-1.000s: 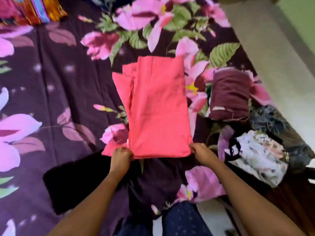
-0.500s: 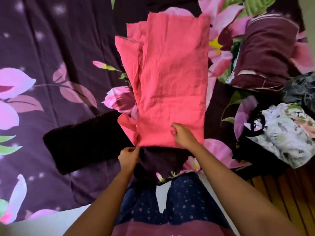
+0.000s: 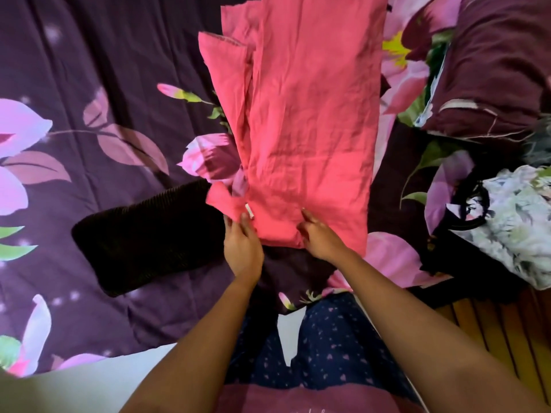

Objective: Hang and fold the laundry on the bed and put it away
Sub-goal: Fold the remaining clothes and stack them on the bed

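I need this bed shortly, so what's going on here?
A person at the bed's edge is folding a pink garment laid flat on the floral bedspread. The left hand lies flat on its near left corner; the right hand lies on the near hem, its grip unclear. A folded maroon garment sits to the right.

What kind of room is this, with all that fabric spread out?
Most likely a bedroom. A dark purple floral bedsheet covers a bed, a coral-pink garment lies spread on it, and folded maroon clothes sit along the right side.
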A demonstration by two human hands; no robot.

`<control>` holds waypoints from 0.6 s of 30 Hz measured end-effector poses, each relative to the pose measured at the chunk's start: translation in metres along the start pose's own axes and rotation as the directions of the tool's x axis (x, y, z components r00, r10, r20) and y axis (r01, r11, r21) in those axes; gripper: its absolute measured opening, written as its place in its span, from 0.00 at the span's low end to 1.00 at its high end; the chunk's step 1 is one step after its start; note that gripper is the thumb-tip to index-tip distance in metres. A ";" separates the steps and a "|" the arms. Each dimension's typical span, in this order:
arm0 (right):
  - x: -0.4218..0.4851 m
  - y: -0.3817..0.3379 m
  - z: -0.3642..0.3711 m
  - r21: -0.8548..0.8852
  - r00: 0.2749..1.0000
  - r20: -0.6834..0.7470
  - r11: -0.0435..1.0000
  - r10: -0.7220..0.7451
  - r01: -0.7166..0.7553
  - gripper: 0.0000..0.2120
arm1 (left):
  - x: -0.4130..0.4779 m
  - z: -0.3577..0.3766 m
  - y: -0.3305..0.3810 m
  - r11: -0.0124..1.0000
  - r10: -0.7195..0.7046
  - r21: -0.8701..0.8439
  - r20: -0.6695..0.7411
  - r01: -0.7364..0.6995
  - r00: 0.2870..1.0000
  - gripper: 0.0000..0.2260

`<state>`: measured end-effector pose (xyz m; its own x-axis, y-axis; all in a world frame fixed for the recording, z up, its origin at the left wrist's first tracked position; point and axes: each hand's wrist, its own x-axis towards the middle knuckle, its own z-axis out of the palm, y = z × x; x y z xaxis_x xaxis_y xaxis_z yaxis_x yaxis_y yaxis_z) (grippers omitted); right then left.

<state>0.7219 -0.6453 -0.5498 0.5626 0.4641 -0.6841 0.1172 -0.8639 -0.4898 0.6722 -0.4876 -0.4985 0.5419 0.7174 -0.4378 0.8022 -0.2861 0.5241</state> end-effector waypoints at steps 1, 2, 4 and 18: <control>-0.002 0.001 -0.001 0.004 1.000 0.002 1.000 -0.014 0.014 0.14 | 0.000 0.004 -0.001 0.977 0.210 0.026 0.053 -0.212 0.976 0.19; -0.003 0.002 0.000 0.015 0.999 0.007 0.999 -0.032 0.032 0.14 | 0.002 0.010 -0.002 0.906 0.408 0.059 0.138 -0.418 0.903 0.20; -0.007 0.005 0.003 0.062 0.998 0.004 0.997 -0.055 0.055 0.16 | 0.007 0.025 -0.007 0.682 0.629 0.118 0.408 -0.721 0.662 0.22; -0.006 -0.002 -0.004 -0.137 0.982 -0.155 0.987 -0.104 0.083 0.21 | 0.028 0.035 0.004 0.736 0.342 0.172 0.740 -0.654 0.580 0.20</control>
<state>0.7213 -0.6471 -0.5422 0.6674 0.5158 -0.5371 0.2744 -0.8408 -0.4666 0.6991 -0.4903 -0.5342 0.7739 -0.1518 -0.6148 0.2793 -0.7895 0.5465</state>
